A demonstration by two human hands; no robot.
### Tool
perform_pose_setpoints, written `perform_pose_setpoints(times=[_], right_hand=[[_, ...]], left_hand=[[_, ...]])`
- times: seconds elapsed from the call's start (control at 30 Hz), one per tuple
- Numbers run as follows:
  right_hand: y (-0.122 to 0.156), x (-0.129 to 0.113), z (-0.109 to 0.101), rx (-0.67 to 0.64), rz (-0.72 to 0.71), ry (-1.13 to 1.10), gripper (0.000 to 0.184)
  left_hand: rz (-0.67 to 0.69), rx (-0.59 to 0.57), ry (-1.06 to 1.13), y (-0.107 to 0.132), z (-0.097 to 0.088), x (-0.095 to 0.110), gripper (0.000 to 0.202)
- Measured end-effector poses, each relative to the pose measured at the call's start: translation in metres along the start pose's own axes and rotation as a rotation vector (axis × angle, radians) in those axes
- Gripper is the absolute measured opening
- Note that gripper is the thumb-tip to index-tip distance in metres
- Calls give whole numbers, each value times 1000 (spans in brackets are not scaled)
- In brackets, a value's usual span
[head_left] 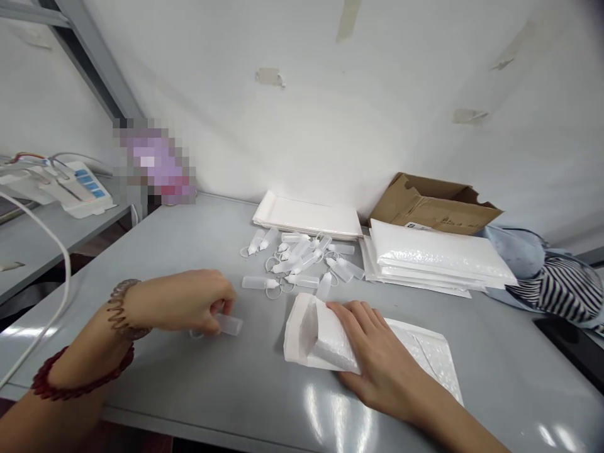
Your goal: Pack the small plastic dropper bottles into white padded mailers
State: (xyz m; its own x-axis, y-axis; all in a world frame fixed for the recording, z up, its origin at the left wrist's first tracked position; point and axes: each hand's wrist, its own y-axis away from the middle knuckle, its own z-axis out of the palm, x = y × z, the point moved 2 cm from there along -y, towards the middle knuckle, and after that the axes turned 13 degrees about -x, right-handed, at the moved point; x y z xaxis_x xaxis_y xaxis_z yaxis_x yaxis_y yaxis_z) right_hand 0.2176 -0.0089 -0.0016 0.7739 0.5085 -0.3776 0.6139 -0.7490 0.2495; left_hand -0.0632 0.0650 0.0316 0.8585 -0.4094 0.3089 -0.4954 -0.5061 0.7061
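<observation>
White bubble mailer [330, 336], navy-striped cloth [552, 289], grey table [236, 402]

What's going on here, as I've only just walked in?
A person is working with both hands at a grey table. The left hand pinches a small translucent plastic bottle, while the right hand presses on a white bubble mailer. More bottles lie scattered beyond, beside a stack of mailers.

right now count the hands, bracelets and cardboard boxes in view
hands: 2, left hand and right hand
bracelets: 2, coiled brown bracelet and red beaded bracelet
cardboard boxes: 1, open cardboard box
total: 5
</observation>
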Motion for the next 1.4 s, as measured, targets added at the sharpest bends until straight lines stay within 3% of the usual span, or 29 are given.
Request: perform_pose_setpoints(times=[0.13,0.23,0.33,0.5,0.63,0.8,0.97,1.4], right_hand=[[0,-2,0,-11,-5,-8,70],[-1,-6,1,-33,-25,-18,73],[0,-9,2,-55,-51,-26,75],[1,-12,5,-94,-74,-40,77],[0,-14,6,-92,-83,-72,82],[0,-12,5,-55,-71,-68,82],[2,-10,3,-42,-49,-49,80],[4,-15,7,-48,-119,-29,80]], left_hand=[[286,22,54,-3,1,24,6],[466,-112,217,-5,8,48,10],[453,-192,257,-13,15,63,11],[495,2,239,-23,20,73,12],[545,57,282,-22,26,81,26],[679,48,326,-16,25,86,16],[668,125,391,-21,22,83,21],[795,-117,559,-40,47,103,25]])
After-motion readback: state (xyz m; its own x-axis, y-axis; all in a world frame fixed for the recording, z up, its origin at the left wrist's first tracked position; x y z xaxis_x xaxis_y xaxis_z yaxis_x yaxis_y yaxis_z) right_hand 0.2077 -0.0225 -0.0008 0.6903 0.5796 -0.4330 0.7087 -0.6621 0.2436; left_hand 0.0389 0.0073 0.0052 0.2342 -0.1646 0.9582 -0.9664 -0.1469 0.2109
